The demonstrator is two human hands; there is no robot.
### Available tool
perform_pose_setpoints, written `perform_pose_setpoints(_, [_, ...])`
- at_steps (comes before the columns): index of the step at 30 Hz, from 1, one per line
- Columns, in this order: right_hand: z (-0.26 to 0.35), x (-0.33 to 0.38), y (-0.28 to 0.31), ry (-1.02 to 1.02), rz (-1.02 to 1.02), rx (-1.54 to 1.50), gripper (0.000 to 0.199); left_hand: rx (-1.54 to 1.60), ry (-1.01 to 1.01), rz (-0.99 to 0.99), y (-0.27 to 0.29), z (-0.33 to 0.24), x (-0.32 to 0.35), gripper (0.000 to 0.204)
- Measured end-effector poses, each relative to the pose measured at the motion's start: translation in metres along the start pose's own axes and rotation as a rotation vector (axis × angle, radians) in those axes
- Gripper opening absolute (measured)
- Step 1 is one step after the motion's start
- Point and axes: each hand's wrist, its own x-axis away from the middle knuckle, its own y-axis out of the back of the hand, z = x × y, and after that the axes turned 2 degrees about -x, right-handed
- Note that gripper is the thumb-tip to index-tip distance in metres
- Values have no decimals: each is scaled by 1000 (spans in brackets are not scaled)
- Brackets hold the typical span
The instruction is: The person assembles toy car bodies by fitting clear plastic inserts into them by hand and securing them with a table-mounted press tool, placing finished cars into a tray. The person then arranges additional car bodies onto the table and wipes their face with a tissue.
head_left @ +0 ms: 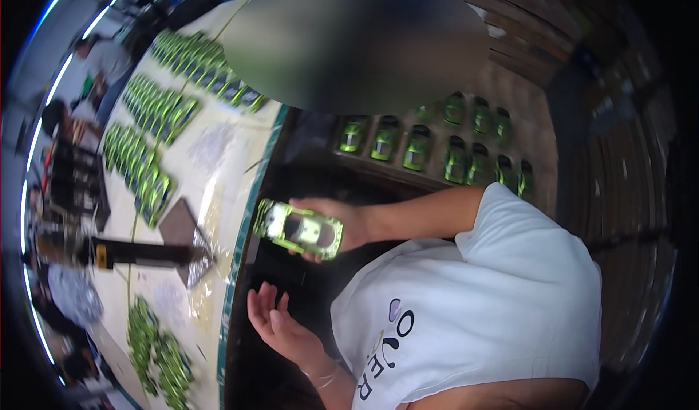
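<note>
My right hand is closed round the side of a bright green toy car, holding it near the table's edge. The car is tilted, and light glares off its pale middle part. Below it in the picture, my left hand is raised with its fingers partly curled and apart. Nothing lies in that hand, and it does not touch the car. Above my right forearm, several green toy cars with dark windows stand in rows on a brown surface.
On the pale table at left, green toy cars lie in dense rows, with a looser pile lower down. A brown plate and a dark bar are between. People sit beyond. A blurred oval hides the top middle.
</note>
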Motion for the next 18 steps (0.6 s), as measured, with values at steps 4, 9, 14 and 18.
perform_pose_setpoints(4, [59, 78, 48, 442, -162, 69, 41, -174, 50, 148, -3, 14, 8, 37])
perform_pose_setpoints(9, [114, 240, 96, 1258, -1324, 275, 39, -214, 194, 109, 10, 40, 19, 25])
perform_pose_setpoints(14, [97, 419, 175, 992, -2414, 787, 55, -250, 207, 73, 17, 47, 23, 20])
perform_pose_setpoints(18, [88, 445, 194, 306, -2494, 962, 54, -193, 198, 44, 18, 45, 23, 18])
